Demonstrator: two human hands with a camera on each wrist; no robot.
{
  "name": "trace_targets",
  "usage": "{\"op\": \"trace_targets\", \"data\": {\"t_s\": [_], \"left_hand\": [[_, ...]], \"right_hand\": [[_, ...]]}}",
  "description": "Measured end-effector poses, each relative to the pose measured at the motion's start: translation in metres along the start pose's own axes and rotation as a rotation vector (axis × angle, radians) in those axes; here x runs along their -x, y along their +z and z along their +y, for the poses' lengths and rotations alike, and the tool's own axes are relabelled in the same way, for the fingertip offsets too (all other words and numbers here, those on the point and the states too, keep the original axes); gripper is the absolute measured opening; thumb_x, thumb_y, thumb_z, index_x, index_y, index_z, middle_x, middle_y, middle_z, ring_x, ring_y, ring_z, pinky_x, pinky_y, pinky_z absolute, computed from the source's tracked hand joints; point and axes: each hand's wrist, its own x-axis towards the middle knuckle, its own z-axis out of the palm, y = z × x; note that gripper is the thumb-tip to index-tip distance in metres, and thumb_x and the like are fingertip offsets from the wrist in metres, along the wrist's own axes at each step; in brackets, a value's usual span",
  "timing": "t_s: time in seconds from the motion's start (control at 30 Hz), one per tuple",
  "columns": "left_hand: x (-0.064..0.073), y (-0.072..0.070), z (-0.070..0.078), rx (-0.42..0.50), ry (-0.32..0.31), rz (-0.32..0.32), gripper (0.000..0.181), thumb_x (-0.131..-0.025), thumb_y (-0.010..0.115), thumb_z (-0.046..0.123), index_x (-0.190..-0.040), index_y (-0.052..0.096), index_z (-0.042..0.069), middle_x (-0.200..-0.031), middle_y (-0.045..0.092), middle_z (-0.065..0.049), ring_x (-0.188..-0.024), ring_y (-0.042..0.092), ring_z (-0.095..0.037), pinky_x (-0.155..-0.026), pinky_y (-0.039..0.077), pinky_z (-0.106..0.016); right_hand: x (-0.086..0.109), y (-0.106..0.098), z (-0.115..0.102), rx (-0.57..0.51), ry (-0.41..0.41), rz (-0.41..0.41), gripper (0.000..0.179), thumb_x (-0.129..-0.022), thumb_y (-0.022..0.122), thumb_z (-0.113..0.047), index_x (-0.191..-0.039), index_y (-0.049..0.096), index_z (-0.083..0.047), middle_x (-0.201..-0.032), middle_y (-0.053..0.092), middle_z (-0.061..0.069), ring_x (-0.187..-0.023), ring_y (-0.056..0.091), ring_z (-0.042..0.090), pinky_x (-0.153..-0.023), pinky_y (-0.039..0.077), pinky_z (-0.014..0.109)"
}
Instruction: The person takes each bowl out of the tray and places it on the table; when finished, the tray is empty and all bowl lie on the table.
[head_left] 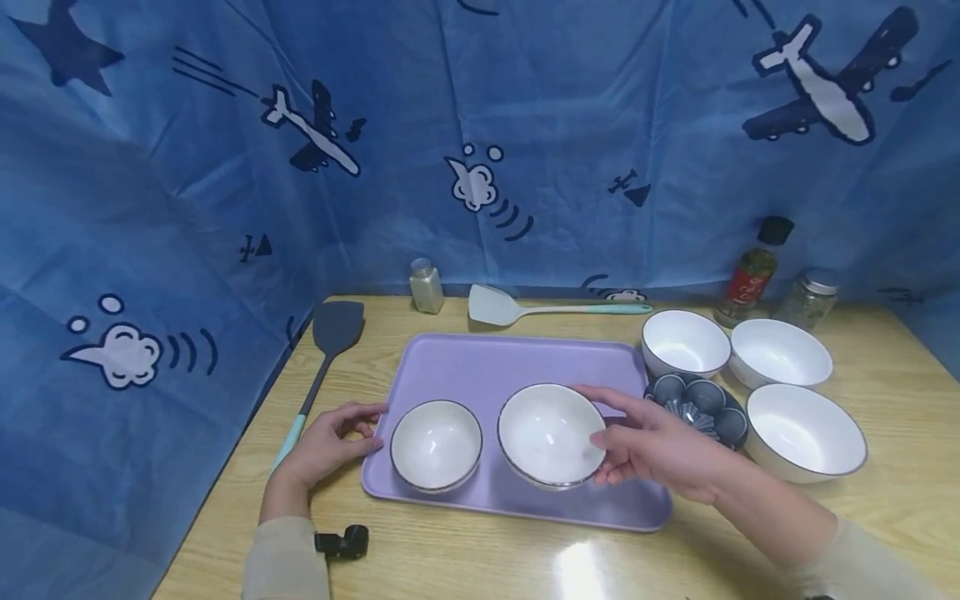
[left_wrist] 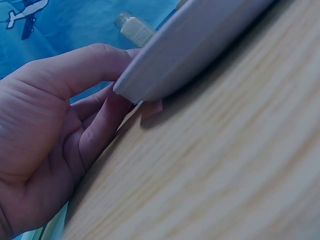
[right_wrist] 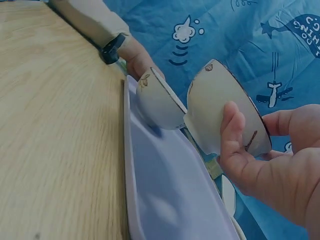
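Note:
My right hand (head_left: 648, 442) pinches the right rim of a white bowl (head_left: 551, 435), thumb inside and fingers underneath. In the right wrist view that bowl (right_wrist: 225, 110) is held above the purple tray (right_wrist: 165, 190), tilted in the picture. A second white bowl (head_left: 437, 446) with a dark rim sits on the left part of the tray (head_left: 517, 358). At the tray's left edge my left hand (head_left: 330, 446) grips the rim; the left wrist view shows the thumb side above the tray (left_wrist: 190, 50) and other fingers under its edge.
Right of the tray stand three white bowls (head_left: 806, 433) around a dark fluted mould (head_left: 697, 408). Behind them are a red-labelled bottle (head_left: 750, 275) and a glass jar (head_left: 808, 300). A pale spatula (head_left: 498, 307) and small shaker (head_left: 427, 287) lie behind; a dark spatula (head_left: 337, 329) lies left.

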Motion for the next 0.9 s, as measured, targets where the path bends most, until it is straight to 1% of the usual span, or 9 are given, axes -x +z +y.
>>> {"op": "trace_targets", "data": {"t_s": [0.13, 0.2, 0.27, 0.43, 0.67, 0.8, 0.9], "left_hand": [[0.000, -0.001, 0.001, 0.000, 0.000, 0.004, 0.051, -0.085, 0.079, 0.019, -0.133, 0.064, 0.016, -0.118, 0.063, -0.005, -0.097, 0.060, -0.018, -0.088, 0.045, -0.020], [0.000, -0.002, 0.002, 0.009, 0.013, 0.001, 0.051, -0.085, 0.079, 0.018, -0.134, 0.064, 0.015, -0.118, 0.063, -0.007, -0.096, 0.060, -0.016, -0.088, 0.045, -0.019], [0.000, -0.002, 0.002, 0.028, 0.030, -0.002, 0.051, -0.085, 0.079, 0.017, -0.134, 0.063, 0.013, -0.118, 0.063, -0.009, -0.095, 0.060, -0.015, -0.087, 0.045, -0.019], [-0.001, -0.003, 0.000, 0.057, 0.063, -0.016, 0.052, -0.085, 0.079, 0.015, -0.134, 0.063, 0.010, -0.118, 0.062, -0.013, -0.094, 0.060, -0.015, -0.087, 0.045, -0.019], [-0.001, -0.003, -0.001, 0.040, 0.058, -0.009, 0.052, -0.085, 0.080, 0.017, -0.133, 0.063, 0.011, -0.117, 0.063, -0.010, -0.095, 0.060, -0.015, -0.087, 0.045, -0.020], [0.000, -0.002, -0.002, 0.021, 0.044, 0.004, 0.051, -0.084, 0.080, 0.017, -0.133, 0.064, 0.013, -0.114, 0.064, -0.007, -0.094, 0.060, -0.014, -0.088, 0.044, -0.019], [0.001, -0.001, -0.003, 0.010, 0.046, 0.006, 0.051, -0.084, 0.080, 0.017, -0.133, 0.064, 0.013, -0.111, 0.064, -0.007, -0.095, 0.060, -0.014, -0.087, 0.044, -0.019]], "right_hand": [[0.015, -0.007, 0.001, 0.026, -0.004, -0.018, 0.070, -0.099, 0.057, -0.012, -0.159, 0.021, -0.015, -0.116, 0.059, 0.022, -0.084, 0.071, 0.023, -0.077, 0.058, 0.035], [0.021, -0.012, 0.002, 0.031, -0.012, -0.041, 0.068, -0.100, 0.056, -0.011, -0.158, 0.022, -0.015, -0.116, 0.060, 0.020, -0.084, 0.071, 0.023, -0.075, 0.058, 0.034], [0.027, -0.016, 0.004, 0.037, -0.013, -0.068, 0.067, -0.101, 0.055, -0.010, -0.159, 0.022, -0.016, -0.112, 0.061, 0.019, -0.084, 0.071, 0.024, -0.074, 0.058, 0.033], [0.039, -0.028, 0.011, 0.052, 0.019, -0.098, 0.066, -0.101, 0.053, -0.008, -0.158, 0.023, -0.022, -0.104, 0.063, 0.018, -0.086, 0.071, 0.025, -0.075, 0.058, 0.035], [0.059, -0.046, 0.026, -0.001, 0.007, -0.180, 0.067, -0.102, 0.046, -0.001, -0.160, 0.019, -0.021, -0.120, 0.053, 0.019, -0.085, 0.070, 0.025, -0.079, 0.058, 0.041], [0.070, -0.054, 0.031, 0.039, 0.021, -0.186, 0.067, -0.102, 0.046, -0.001, -0.160, 0.018, -0.020, -0.129, 0.048, 0.020, -0.083, 0.069, 0.026, -0.080, 0.058, 0.046], [0.079, -0.061, 0.033, 0.079, 0.033, -0.188, 0.067, -0.103, 0.045, -0.001, -0.160, 0.017, -0.021, -0.136, 0.047, 0.013, -0.083, 0.069, 0.025, -0.080, 0.058, 0.046]]}}
